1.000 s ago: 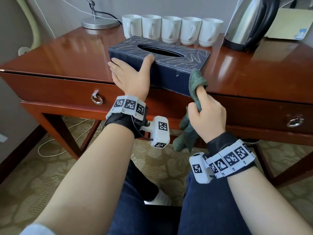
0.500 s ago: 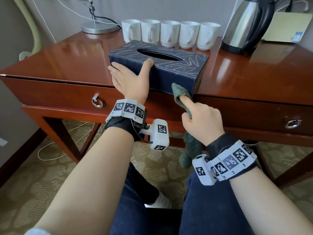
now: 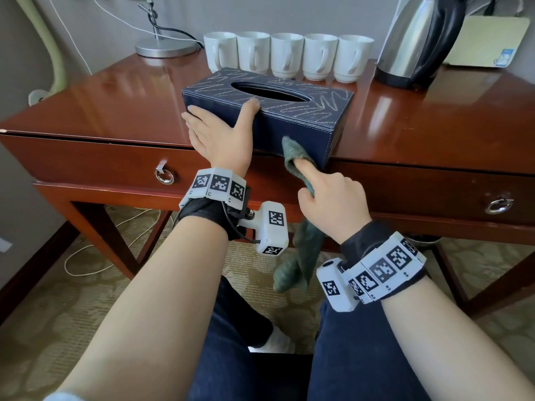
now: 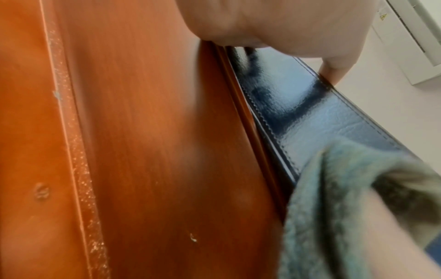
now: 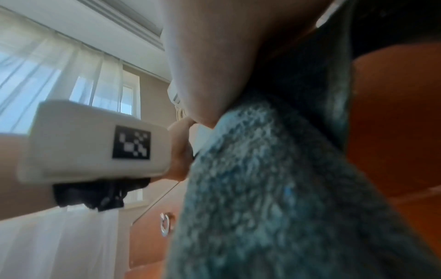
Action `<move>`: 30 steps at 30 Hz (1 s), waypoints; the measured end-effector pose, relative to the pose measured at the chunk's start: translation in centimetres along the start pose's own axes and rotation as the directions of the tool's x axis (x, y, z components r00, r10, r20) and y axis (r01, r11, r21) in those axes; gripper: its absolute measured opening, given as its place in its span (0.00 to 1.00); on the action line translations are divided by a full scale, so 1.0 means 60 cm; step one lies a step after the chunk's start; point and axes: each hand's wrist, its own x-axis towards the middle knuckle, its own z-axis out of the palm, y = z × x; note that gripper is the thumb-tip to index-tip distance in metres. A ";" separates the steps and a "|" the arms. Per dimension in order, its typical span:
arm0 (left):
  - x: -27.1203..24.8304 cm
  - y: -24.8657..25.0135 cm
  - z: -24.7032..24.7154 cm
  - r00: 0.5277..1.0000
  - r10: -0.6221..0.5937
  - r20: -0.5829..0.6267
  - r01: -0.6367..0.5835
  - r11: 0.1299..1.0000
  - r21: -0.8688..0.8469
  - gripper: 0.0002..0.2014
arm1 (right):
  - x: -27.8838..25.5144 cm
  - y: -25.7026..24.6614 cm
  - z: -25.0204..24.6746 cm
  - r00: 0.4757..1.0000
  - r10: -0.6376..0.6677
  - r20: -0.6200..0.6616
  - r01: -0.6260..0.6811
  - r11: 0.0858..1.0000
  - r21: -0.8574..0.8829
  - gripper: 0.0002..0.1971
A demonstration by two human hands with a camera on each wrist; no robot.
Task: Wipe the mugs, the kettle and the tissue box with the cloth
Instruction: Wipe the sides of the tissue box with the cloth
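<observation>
A dark blue tissue box [image 3: 301,123] with a light zigzag pattern lies near the desk's front edge. My left hand [image 3: 223,134] grips its near left corner, thumb on the top edge and fingers along the left end. My right hand [image 3: 330,198] holds a green cloth [image 3: 295,151] and presses it with the forefinger against the lower front face of the box; the rest of the cloth [image 3: 298,261] hangs below the fist. Several white mugs [image 3: 286,55] stand in a row behind the box. A steel kettle [image 3: 417,44] stands at the back right. The tissue box [image 4: 317,120] and cloth [image 4: 346,207] show in the left wrist view.
The red-brown wooden desk [image 3: 110,105] has drawers with ring pulls [image 3: 164,176] below its top. A lamp base [image 3: 166,47] with cables sits at the back left, a pale flat box [image 3: 489,41] behind the kettle. My knees are under the desk front.
My right hand has drawn the cloth down from the box's right front top corner to its lower front face and a little leftward. The left hand has stayed on the box.
</observation>
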 end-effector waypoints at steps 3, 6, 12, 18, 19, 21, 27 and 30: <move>-0.003 0.002 -0.003 1.000 -0.005 0.026 0.005 1.000 -0.012 0.59 | -0.010 0.016 0.017 1.000 -0.030 -0.002 0.030 0.998 -0.058 0.29; -0.004 0.007 -0.007 0.999 -0.006 0.045 0.006 1.000 -0.014 0.60 | -0.023 0.037 0.035 0.993 -0.040 -0.107 0.039 0.999 -0.012 0.27; 0.009 0.011 -0.016 0.991 0.012 0.130 -0.017 0.999 0.040 0.58 | -0.048 0.041 0.056 0.961 -0.051 -0.271 0.085 0.990 0.116 0.21; 0.015 0.018 -0.022 0.990 0.025 0.140 -0.030 0.999 0.032 0.54 | -0.047 0.028 0.049 0.946 -0.030 -0.324 0.117 0.961 0.252 0.13; 0.018 0.018 -0.024 0.990 0.025 0.140 -0.028 0.999 0.023 0.52 | -0.046 0.027 0.047 0.950 -0.015 -0.313 0.107 0.955 0.278 0.13; 0.021 0.021 -0.028 0.989 0.019 0.150 -0.019 1.000 0.000 0.46 | -0.047 0.023 0.042 0.953 0.004 -0.302 0.094 0.946 0.309 0.14; 0.043 0.013 -0.035 0.992 -0.004 0.126 0.026 0.984 -0.174 0.31 | -0.051 0.016 0.044 0.947 -0.002 -0.323 0.110 0.943 0.316 0.15; 0.061 0.010 -0.035 0.992 0.006 0.128 0.017 0.983 -0.185 0.24 | -0.050 0.013 0.049 0.948 0.025 -0.317 0.093 0.931 0.352 0.14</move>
